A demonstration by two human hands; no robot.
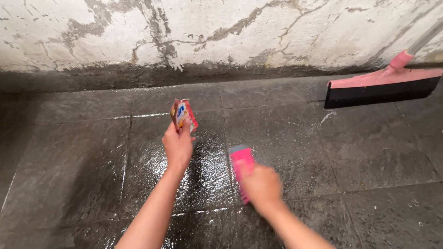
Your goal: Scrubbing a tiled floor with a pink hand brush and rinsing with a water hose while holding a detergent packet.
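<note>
1. The left hand is clenched around a small red and orange sachet, pinching its lower end so that the packet stands up above the fingers, tilted a little to the right; it hangs over the wet dark floor tiles, not touching them
2. The right hand is wrapped tight around a pink scrubbing brush; the brush's far end points away from the person and looks pressed on, or just above, the tile. Both hand and brush are blurred, so I cannot tell whether the bristles are in contact
3. To do this well, I judge the sachet should be tipped only lightly, mouth down over the patch just beside the brush, so that what it holds falls where the scrubbing is
4. The brush wants a flat face on the tile and firm, short strokes along the grout lines, where grime would likely sit
5. The film of water shines between the two hands; the floor is likely slippery, so weight should stay low and steady
6. Further out, a pink floor squeegee with a black rubber blade rests at the right, well apart from both hands, near the foot of the stained, cracked wall
</note>
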